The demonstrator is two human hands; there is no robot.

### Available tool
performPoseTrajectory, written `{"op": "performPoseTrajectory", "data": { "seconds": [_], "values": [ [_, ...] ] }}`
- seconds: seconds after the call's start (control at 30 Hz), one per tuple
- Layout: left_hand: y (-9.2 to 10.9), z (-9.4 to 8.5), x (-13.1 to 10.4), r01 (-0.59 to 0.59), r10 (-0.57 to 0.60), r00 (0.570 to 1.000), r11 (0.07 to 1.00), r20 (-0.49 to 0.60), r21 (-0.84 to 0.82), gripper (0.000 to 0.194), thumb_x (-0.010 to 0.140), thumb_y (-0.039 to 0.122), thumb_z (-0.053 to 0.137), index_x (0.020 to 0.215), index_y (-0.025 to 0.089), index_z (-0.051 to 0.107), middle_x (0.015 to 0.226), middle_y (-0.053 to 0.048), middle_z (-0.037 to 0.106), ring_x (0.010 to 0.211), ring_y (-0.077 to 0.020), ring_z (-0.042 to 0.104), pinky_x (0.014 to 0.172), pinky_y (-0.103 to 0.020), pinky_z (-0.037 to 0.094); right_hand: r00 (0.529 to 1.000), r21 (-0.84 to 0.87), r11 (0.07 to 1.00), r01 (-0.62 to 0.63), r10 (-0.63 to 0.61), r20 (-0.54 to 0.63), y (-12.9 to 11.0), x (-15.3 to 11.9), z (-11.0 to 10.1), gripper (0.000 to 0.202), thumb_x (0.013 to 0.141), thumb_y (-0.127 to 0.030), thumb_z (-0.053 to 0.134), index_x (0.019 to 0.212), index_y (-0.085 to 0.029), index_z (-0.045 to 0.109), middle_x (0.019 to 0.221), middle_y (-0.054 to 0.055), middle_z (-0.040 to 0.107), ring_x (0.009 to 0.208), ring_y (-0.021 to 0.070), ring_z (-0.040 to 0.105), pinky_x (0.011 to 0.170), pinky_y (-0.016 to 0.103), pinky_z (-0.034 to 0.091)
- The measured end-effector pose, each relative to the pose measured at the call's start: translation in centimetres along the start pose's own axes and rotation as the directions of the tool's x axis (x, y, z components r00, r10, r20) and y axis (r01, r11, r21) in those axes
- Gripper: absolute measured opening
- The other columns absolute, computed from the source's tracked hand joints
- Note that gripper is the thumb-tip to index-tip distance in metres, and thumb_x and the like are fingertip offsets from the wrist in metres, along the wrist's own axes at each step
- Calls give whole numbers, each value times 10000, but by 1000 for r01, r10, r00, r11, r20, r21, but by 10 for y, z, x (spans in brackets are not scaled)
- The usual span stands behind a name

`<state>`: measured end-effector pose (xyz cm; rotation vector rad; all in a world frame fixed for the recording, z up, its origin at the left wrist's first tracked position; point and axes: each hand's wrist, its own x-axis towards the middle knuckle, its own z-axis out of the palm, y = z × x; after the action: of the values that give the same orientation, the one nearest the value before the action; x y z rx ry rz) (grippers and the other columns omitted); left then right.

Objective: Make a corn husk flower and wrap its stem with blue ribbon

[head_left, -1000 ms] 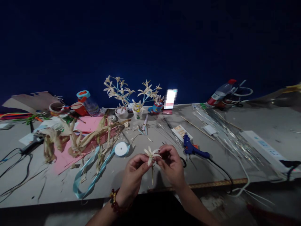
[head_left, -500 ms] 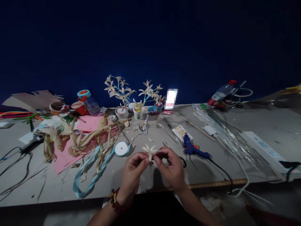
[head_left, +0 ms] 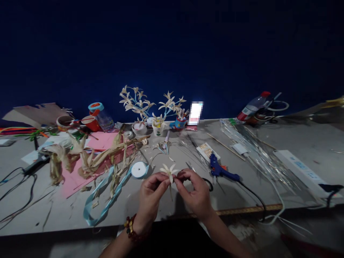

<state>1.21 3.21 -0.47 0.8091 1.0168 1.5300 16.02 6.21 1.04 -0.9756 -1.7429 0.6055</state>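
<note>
A pale flower (head_left: 170, 171) with narrow pointed petals stands between my two hands, its thin stem hanging down below the fingers. My left hand (head_left: 153, 190) pinches the flower's base from the left between thumb and fingers. From the right, my right hand (head_left: 195, 191) pinches at the same base; its fingertips are closed on it. Partly behind my right hand lie dark-handled scissors (head_left: 209, 184). A blue glue gun (head_left: 224, 171) rests to the right. Left of my left hand sits a white spool (head_left: 139, 170) with light blue ribbon (head_left: 99, 216) trailing off it.
Dried corn husks (head_left: 88, 161) lie on pink paper (head_left: 71, 184) at left. Finished flower branches (head_left: 135, 100) stand in cups at the back, beside a lit phone (head_left: 195, 114). Wires in clear plastic (head_left: 252, 154), a power strip (head_left: 301, 172) and a tilted bottle (head_left: 252, 106) are at right.
The flower has shifted slightly left and turned a little between my fingers. Both hands keep their pinch, and my right hand has moved slightly left. Everything else on the table is unchanged.
</note>
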Motion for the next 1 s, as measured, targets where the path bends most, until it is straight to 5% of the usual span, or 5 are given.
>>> {"op": "performPoseTrajectory", "data": {
  "seconds": [0.4,0.6,0.73,0.87,1.0],
  "values": [
    [17,0,-1,-333,308,943,851,128,405,84,846,176,724,774,212,750,854,-73,720,900,-234,646,837,-326,481,990,-112,989,-93,104,95,-1,5,-9,101,811,-184,667,761,-236,596,662,-34,665,585,149,638,598,256,489],
    [13,-9,6,-109,110,993,993,-40,39,105,832,269,769,768,194,733,854,-48,725,869,-192,671,851,-311,502,955,163,941,-297,292,53,11,8,-18,145,842,-307,700,753,-210,639,664,-6,651,592,142,594,568,243,472],
    [15,-10,12,-32,13,991,990,-136,-137,159,745,280,850,736,187,721,841,-26,758,881,-168,696,929,-307,499,878,471,742,-476,427,216,12,8,-20,194,861,-376,715,801,-197,673,708,11,694,580,122,586,566,231,469],
    [16,-7,12,8,-33,990,983,-135,-182,180,718,275,871,730,182,717,851,-30,782,897,-164,712,938,-296,505,814,630,532,-566,480,327,8,7,-17,218,832,-380,765,775,-188,680,704,5,689,567,102,569,555,219,442],
    [12,-2,10,36,-44,998,986,-43,-165,144,749,269,853,751,186,735,888,-43,788,927,-171,708,923,-283,506,808,647,508,-569,492,324,8,5,-12,234,790,-381,817,761,-188,686,662,0,680,559,101,560,541,214,427]
  ]
}}
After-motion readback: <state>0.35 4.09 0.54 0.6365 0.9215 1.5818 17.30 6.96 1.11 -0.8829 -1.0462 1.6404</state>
